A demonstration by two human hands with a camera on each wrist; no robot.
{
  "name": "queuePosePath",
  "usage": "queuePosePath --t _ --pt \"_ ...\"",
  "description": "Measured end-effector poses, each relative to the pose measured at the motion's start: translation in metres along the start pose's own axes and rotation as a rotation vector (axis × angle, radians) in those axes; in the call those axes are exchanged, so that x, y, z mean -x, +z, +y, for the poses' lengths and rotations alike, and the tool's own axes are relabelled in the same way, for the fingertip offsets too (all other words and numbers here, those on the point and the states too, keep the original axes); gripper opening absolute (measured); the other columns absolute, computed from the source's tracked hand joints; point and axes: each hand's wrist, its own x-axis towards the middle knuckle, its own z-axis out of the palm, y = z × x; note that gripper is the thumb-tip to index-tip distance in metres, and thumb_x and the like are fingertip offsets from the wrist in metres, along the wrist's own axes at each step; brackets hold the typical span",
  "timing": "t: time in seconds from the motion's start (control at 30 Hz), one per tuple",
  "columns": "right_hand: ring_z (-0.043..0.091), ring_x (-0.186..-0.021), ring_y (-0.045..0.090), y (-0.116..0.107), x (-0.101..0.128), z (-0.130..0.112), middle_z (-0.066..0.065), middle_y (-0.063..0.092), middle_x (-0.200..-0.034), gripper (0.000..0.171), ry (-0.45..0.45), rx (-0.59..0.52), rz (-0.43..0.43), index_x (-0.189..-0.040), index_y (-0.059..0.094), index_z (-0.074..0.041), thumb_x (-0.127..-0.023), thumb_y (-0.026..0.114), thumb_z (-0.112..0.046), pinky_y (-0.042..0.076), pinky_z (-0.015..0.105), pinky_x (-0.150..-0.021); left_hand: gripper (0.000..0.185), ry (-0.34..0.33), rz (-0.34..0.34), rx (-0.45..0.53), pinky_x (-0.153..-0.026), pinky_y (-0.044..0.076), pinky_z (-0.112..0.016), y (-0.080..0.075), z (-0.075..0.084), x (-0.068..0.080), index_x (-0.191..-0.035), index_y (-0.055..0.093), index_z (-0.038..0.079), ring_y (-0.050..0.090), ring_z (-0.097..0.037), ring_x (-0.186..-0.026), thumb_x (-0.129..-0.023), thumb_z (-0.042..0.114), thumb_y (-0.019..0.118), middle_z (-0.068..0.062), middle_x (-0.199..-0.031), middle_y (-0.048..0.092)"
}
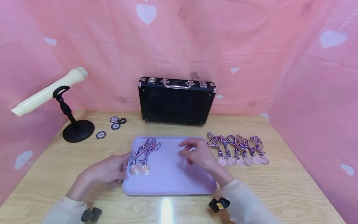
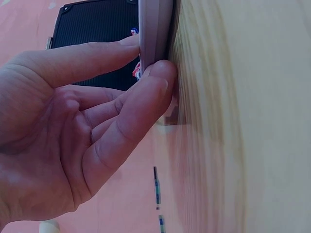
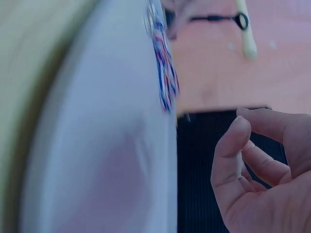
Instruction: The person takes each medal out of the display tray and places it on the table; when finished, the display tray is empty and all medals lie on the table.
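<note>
Tray [image 1: 179,183], lilac plastic, sits center-front on surface [image 1: 279,193], looks light, stiff, slick w/ loose medals [image 1: 140,169] near its left edge; left hand [image 1: 110,171] pinches that rim, best hold there; right hand [image 1: 199,155] hovers released, grasping nothing.

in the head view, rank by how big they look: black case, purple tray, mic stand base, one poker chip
1. purple tray, though it lies nearer the camera than the case, so this is unsure
2. black case
3. mic stand base
4. poker chip
</note>
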Motion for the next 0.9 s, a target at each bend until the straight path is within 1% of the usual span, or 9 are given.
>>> queuePosePath --t 0.2,0.33,0.43,0.53,0.63,0.77,0.9 --pt "0.011 -0.049 0.061 0.049 -0.005 -0.009 0.006 0.069 -0.077 0.031 0.019 -0.007 -0.12 -0.116 0.074 0.001 -0.088 0.083 -0.01 0.055 0.027 -0.048 0.093 -0.014 0.004 0.001 -0.058 0.061 -0.037 -0.001 0.004 -0.001 -0.167 0.021 -0.002 0.062 -0.023 -0.067 -0.092 0.001 0.076 -0.009 -0.086 0.061" --pt "0.01 -0.043 0.06 0.076 -0.008 -0.01 0.003 0.065 -0.067 0.026 0.034 0.004 -0.16 -0.109 0.074 0.0 -0.086 0.084 -0.008 0.051 0.024 -0.044 0.093 -0.013 0.007 0.003 -0.057 0.061 -0.037 -0.001 0.004 0.0 -0.167 0.021 -0.001 0.062 -0.023 -0.067 -0.092 0.0 0.076 -0.009 -0.086 0.061" --pt "0.009 -0.04 0.058 0.091 -0.009 -0.009 0.002 0.062 -0.06 0.021 0.037 0.007 -0.176 -0.103 0.073 -0.001 -0.085 0.084 -0.005 0.048 0.022 -0.041 0.093 -0.014 0.003 0.0 -0.057 0.061 -0.037 0.0 0.004 0.0 -0.167 0.021 0.0 0.062 -0.023 -0.067 -0.092 0.0 0.075 -0.009 -0.086 0.061" --pt "0.008 -0.037 0.056 0.101 -0.01 -0.009 0.001 0.06 -0.053 0.021 0.03 0.021 -0.182 -0.099 0.071 -0.001 -0.084 0.084 -0.005 0.044 0.021 -0.04 0.092 -0.011 -0.001 0.006 -0.056 0.061 -0.036 -0.001 0.004 0.0 -0.167 0.021 0.0 0.062 -0.023 -0.066 -0.092 0.001 0.075 -0.009 -0.086 0.061" --pt "0.008 -0.035 0.054 0.107 -0.01 -0.011 0.0 0.058 -0.05 0.024 0.032 0.039 -0.176 -0.099 0.07 -0.003 -0.082 0.086 -0.005 0.043 0.022 -0.038 0.093 0.006 -0.002 0.0 -0.055 0.06 -0.036 -0.001 0.004 0.0 -0.167 0.02 -0.001 0.062 -0.022 -0.065 -0.092 0.001 0.076 -0.009 -0.085 0.061" --pt "0.009 -0.034 0.052 0.112 -0.01 -0.016 0.001 0.057 -0.049 0.027 0.067 0.055 -0.162 -0.1 0.069 -0.004 -0.08 0.088 -0.005 0.045 0.022 -0.036 0.095 0.014 0.006 -0.007 -0.054 0.06 -0.037 -0.001 0.004 0.0 -0.167 0.02 -0.002 0.062 -0.022 -0.065 -0.091 0.001 0.077 -0.008 -0.084 0.061" --pt "0.008 -0.033 0.051 0.117 -0.01 -0.019 0.0 0.056 -0.047 0.028 0.088 0.101 -0.149 -0.097 0.067 -0.007 -0.08 0.089 -0.007 0.044 0.022 -0.035 0.095 0.008 0.011 -0.009 -0.054 0.06 -0.037 -0.001 0.004 0.0 -0.167 0.021 -0.002 0.062 -0.021 -0.066 -0.091 0.001 0.077 -0.008 -0.084 0.061"
